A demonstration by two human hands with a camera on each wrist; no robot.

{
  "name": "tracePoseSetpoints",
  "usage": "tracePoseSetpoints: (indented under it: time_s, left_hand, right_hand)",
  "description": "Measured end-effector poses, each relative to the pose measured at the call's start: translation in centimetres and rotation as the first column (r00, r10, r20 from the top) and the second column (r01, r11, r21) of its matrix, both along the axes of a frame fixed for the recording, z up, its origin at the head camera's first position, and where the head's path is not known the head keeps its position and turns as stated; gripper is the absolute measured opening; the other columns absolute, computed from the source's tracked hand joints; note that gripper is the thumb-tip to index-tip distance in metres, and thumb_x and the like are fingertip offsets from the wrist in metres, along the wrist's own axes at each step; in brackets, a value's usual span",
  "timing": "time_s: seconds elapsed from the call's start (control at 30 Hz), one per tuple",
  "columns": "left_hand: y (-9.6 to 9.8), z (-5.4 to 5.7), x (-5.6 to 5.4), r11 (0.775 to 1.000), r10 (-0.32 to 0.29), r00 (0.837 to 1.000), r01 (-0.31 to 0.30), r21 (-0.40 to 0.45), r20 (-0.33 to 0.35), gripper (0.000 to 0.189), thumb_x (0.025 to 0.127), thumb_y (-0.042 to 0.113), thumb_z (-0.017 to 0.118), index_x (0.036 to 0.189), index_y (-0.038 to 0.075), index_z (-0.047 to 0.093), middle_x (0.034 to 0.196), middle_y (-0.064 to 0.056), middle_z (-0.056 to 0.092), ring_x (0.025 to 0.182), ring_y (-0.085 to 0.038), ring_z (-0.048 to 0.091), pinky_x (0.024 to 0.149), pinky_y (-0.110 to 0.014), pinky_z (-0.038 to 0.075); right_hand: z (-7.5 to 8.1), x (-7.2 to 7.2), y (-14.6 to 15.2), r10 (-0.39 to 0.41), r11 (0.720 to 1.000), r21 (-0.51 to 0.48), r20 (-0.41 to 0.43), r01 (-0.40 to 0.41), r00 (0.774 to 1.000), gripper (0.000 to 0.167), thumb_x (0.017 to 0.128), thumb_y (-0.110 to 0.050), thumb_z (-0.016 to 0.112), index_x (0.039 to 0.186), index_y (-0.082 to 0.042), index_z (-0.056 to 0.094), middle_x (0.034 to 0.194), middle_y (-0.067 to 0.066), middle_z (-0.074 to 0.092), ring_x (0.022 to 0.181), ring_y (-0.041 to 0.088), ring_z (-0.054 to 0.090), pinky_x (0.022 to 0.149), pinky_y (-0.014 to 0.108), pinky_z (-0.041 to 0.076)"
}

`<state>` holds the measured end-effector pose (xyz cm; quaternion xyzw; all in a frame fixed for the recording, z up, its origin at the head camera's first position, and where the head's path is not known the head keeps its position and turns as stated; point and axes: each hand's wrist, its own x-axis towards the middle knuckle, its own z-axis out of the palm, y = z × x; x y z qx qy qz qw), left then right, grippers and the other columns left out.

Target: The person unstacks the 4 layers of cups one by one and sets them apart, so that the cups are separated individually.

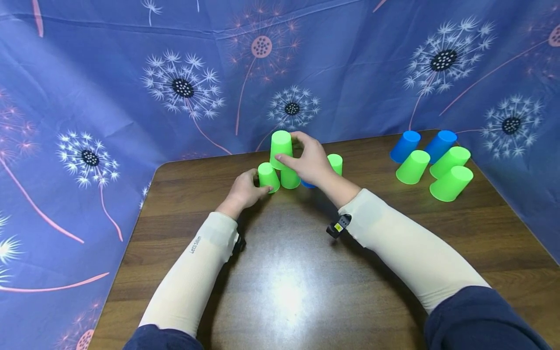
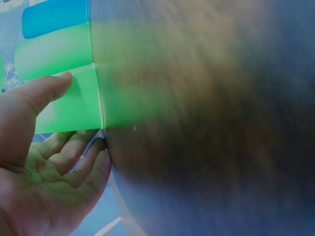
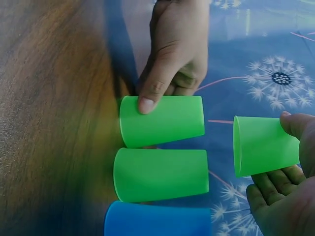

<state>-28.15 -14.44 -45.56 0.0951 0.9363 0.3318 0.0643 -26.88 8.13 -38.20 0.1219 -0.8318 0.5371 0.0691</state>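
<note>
My left hand (image 1: 242, 192) holds an upside-down green cup (image 1: 268, 176) on the table between thumb and fingers. Right beside that one stands a second green cup (image 1: 290, 180), then a blue cup (image 3: 157, 221), mostly hidden behind my right wrist in the head view. Above this row my right hand (image 1: 310, 158) grips another upside-down green cup (image 1: 281, 146) by its sides. A gap between this cup and the row shows in the right wrist view. Farther right, a green cup (image 1: 335, 163) is partly covered by my right hand.
At the table's right side stand two blue cups, one at the back left (image 1: 405, 147) and one beside it (image 1: 441, 146), with three green cups (image 1: 451, 183) in front. A blue dandelion-print cloth (image 1: 350, 73) hangs behind the wooden table (image 1: 280, 262).
</note>
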Motion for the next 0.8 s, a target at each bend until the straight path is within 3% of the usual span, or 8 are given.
tracePoseSetpoints:
  time_s: [0.27, 0.57, 0.8]
  left_hand:
    - [0.0, 0.0, 0.1, 1.0, 0.003, 1.0, -0.003, -0.006, -0.004, 0.044, 0.091, 0.032, 0.083, 0.121, 0.007, 0.063, 0.115, -0.01, 0.07, 0.111, -0.028, 0.064, 0.1, -0.046, 0.05]
    - [0.2, -0.1, 0.1, 1.0, -0.002, 1.0, 0.002, -0.014, 0.001, 0.045, 0.092, 0.032, 0.083, 0.123, 0.006, 0.063, 0.119, -0.012, 0.07, 0.115, -0.03, 0.063, 0.102, -0.047, 0.05]
    - [0.1, -0.1, 0.1, 1.0, -0.002, 1.0, 0.002, -0.01, -0.004, 0.046, 0.091, 0.032, 0.083, 0.123, 0.005, 0.062, 0.12, -0.013, 0.07, 0.117, -0.03, 0.063, 0.104, -0.047, 0.049]
  right_hand:
    - [0.5, 1.3, 2.2, -0.036, 0.999, 0.001, -0.011, 0.036, 0.999, 0.059, 0.091, -0.036, 0.084, 0.141, -0.013, 0.061, 0.127, 0.002, 0.068, 0.117, 0.021, 0.063, 0.1, 0.047, 0.051]
    - [0.7, 3.6, 6.3, -0.081, 0.995, -0.064, -0.015, 0.08, 0.997, 0.057, 0.092, -0.023, 0.084, 0.141, -0.006, 0.06, 0.127, 0.014, 0.068, 0.118, 0.029, 0.063, 0.103, 0.042, 0.05]
    - [0.4, 4.9, 9.3, -0.148, 0.988, -0.058, -0.033, 0.146, 0.988, 0.054, 0.093, -0.026, 0.083, 0.139, -0.008, 0.062, 0.12, 0.011, 0.069, 0.103, 0.022, 0.061, 0.094, 0.038, 0.05]
